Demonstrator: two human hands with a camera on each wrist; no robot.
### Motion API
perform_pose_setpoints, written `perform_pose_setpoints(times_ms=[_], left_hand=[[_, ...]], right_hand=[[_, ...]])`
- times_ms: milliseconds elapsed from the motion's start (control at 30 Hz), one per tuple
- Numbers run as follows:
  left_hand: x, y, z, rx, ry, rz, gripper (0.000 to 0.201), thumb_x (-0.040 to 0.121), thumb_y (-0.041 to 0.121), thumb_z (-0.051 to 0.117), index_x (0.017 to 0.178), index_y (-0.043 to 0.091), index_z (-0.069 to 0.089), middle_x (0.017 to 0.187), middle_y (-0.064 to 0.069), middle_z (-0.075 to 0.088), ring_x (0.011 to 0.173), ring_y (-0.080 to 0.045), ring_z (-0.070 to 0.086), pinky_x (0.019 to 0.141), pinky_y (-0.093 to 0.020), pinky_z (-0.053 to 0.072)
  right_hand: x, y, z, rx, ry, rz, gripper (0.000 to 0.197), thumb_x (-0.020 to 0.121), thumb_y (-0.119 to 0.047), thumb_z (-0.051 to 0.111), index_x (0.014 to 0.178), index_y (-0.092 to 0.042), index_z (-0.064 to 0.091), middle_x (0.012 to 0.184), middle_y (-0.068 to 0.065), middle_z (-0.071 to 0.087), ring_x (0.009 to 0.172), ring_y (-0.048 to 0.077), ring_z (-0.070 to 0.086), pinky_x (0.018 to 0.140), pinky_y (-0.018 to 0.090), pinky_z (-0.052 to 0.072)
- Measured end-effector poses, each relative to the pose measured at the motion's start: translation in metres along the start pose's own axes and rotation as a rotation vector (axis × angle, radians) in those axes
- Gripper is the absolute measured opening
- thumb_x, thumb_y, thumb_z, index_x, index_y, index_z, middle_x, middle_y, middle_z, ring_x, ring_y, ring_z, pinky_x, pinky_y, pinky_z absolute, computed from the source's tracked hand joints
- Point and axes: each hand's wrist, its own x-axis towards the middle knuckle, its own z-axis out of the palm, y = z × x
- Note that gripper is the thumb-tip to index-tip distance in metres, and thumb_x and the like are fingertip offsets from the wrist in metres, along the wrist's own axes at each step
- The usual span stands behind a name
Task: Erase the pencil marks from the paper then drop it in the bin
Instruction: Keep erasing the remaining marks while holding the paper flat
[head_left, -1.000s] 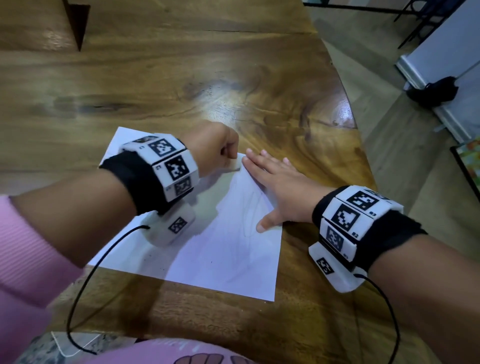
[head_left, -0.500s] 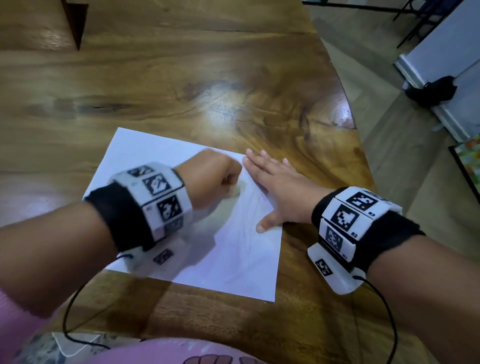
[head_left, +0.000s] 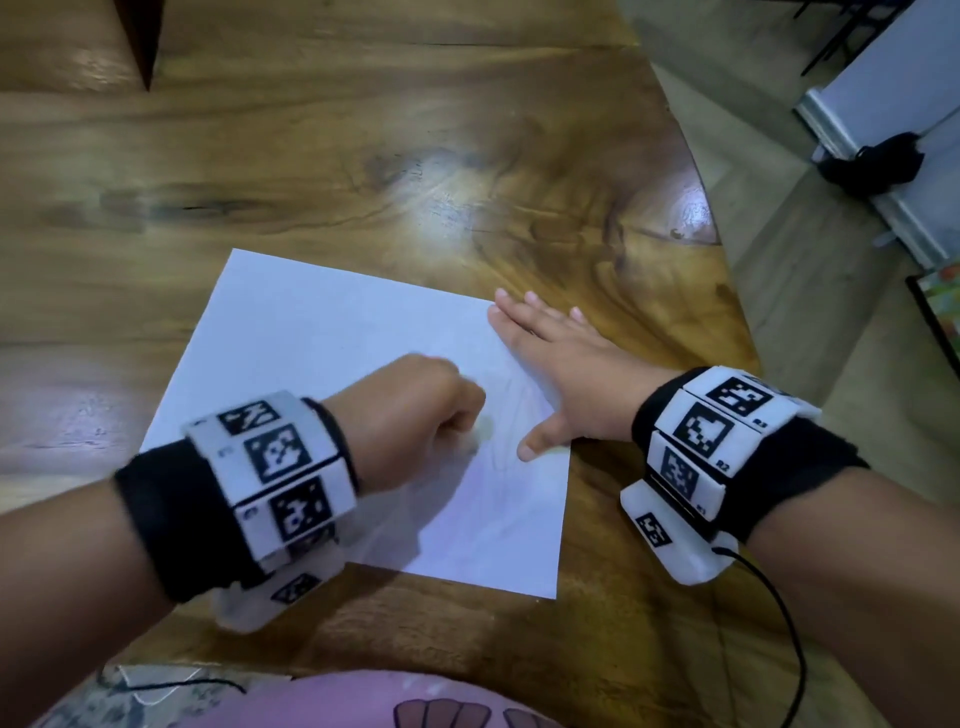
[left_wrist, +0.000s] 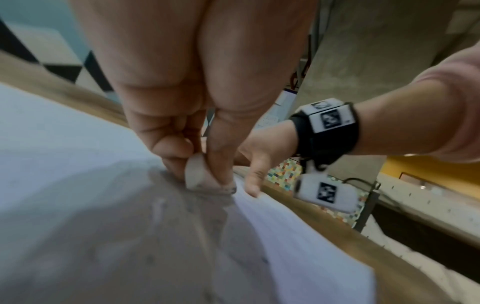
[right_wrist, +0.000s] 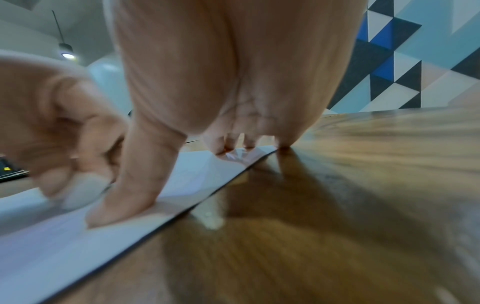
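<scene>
- The left hand (head_left: 410, 415) has slid nearer along the paper (head_left: 311, 338) since a second ago, fingers (left_wrist: 166, 144) pinching the eraser (left_wrist: 196, 172) against it.
- The right hand (head_left: 561, 374) stays flat, fingers spread, on the paper's right edge on the bench (head_left: 363, 130).

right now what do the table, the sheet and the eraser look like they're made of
Table: wood, it seems, with brown grain and knots; the bright glare suggests a glossy varnish.
Sheet: thin white paper, matte, lying flat with faint pencil lines.
Eraser: probably rubber or vinyl, a dull off-white block with a greyed tip, pinched by the left hand; blur leaves it open.
</scene>
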Motion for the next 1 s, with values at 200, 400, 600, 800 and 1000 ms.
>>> perform_pose_setpoints(times_ms=[200,400,600,800,1000], left_hand=[[0.041,-0.001,-0.020,-0.017,0.175,-0.121,0.006,0.076,0.013,0.064,0.079,0.008,0.064,0.065,0.001,0.054,0.070,-0.018,0.046,0.054,-0.025,0.023],[0.006,0.009,0.002,-0.019,0.012,0.031,0.010,0.077,0.013,0.060,0.067,0.012,0.057,0.069,-0.005,0.055,0.065,-0.023,0.046,0.059,-0.028,0.029],[0.041,0.000,-0.019,0.031,0.120,-0.097,0.006,0.078,0.014,0.062,0.080,0.008,0.063,0.073,-0.001,0.055,0.070,-0.017,0.045,0.054,-0.024,0.021],[0.010,-0.002,-0.003,-0.004,-0.001,0.058,0.011,0.077,0.009,0.059,0.067,0.010,0.054,0.072,-0.010,0.056,0.068,-0.026,0.051,0.063,-0.033,0.037],[0.027,-0.003,-0.012,0.046,0.004,0.041,0.003,0.076,0.012,0.061,0.075,0.010,0.062,0.077,-0.006,0.061,0.075,-0.025,0.056,0.063,-0.026,0.032]], right_hand=[[-0.001,-0.002,-0.001,0.000,0.001,0.003,0.125,0.065,-0.048,0.077,0.148,-0.022,-0.014,0.154,-0.010,-0.025,0.142,0.011,-0.022,0.113,0.034,-0.013],[0.000,0.000,0.000,0.004,-0.001,0.001,0.127,0.065,-0.049,0.077,0.148,-0.022,-0.015,0.155,-0.009,-0.025,0.142,0.011,-0.022,0.113,0.034,-0.013],[0.000,-0.001,0.000,0.003,0.000,-0.001,0.126,0.065,-0.049,0.077,0.147,-0.022,-0.015,0.154,-0.010,-0.025,0.142,0.010,-0.023,0.113,0.034,-0.013],[0.001,0.001,0.000,-0.001,-0.004,0.001,0.127,0.065,-0.050,0.077,0.147,-0.022,-0.016,0.154,-0.009,-0.026,0.142,0.011,-0.023,0.113,0.035,-0.013],[0.000,0.001,0.001,0.009,0.003,-0.006,0.127,0.064,-0.050,0.077,0.148,-0.022,-0.014,0.154,-0.009,-0.025,0.142,0.010,-0.023,0.112,0.033,-0.014]])
